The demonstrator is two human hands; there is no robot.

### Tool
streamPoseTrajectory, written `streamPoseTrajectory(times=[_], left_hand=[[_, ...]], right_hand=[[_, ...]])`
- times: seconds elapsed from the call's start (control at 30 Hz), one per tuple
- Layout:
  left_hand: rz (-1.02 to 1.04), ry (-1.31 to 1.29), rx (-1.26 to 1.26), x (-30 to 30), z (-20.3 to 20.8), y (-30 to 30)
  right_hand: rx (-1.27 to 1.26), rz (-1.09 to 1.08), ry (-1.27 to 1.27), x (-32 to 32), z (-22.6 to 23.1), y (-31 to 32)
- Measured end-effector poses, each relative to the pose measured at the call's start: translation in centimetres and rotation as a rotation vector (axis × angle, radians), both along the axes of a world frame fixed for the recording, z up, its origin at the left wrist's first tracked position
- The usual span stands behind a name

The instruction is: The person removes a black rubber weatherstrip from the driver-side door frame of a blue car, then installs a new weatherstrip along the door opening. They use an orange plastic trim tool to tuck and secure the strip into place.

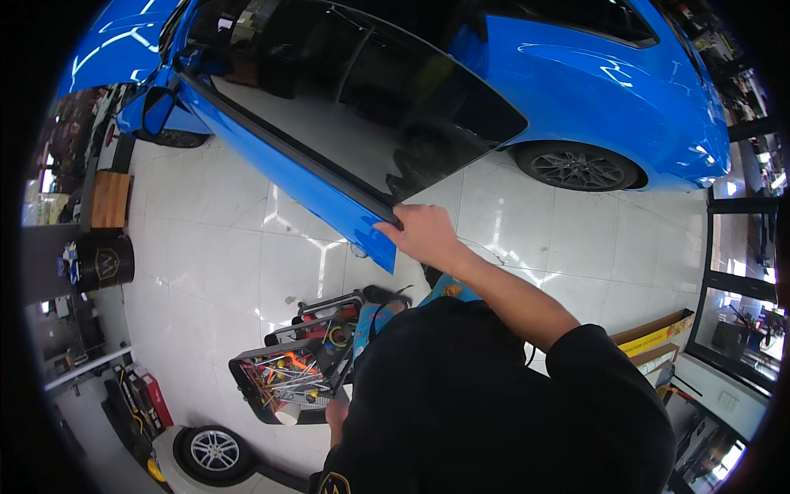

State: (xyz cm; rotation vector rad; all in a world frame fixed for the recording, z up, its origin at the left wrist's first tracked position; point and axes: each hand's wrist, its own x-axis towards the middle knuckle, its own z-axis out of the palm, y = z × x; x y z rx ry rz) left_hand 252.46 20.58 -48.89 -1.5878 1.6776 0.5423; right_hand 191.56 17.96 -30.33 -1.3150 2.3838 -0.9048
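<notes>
My right hand [424, 235] is closed round the rear edge of an open blue car door [329, 193], with the thumb on its blue outer side. The door's dark window glass [387, 107] stretches away above the hand. Low on the left, my left hand [335, 413] is at the near right corner of a black tool cart [247, 387] and seems to grip its rim; its fingers are only partly visible. In the cart's top tray lie several screwdrivers and other hand tools, an orange-handled tool [296, 361] and a white roll or cup [287, 413].
The blue car's rear wheel [576, 167] stands at the far right. A loose wheel [215, 450] lies at the lower left, and a black drum [105, 262] stands by the left wall. Yellow-sided boxes [658, 336] lean at the right. Light glossy tiles [206, 247] cover the floor.
</notes>
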Motion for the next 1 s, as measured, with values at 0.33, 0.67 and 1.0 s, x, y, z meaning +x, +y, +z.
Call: streamPoseTrajectory(times=[0.33, 0.67, 1.0], left_hand=[[-0.095, 0.207, 0.211, -0.7, -4.1, -3.6], [0.160, 0.088, 0.109, -1.3, -4.0, -3.8], [0.240, -0.083, 0.083, -8.2, 2.9, -5.4]], right_hand=[[-0.123, 0.039, -0.239, -1.7, -1.7, -10.3], [-0.140, 0.060, -0.445, -0.3, -3.8, -13.3], [-0.265, 0.024, -0.476, 0.9, -5.2, -13.3]])
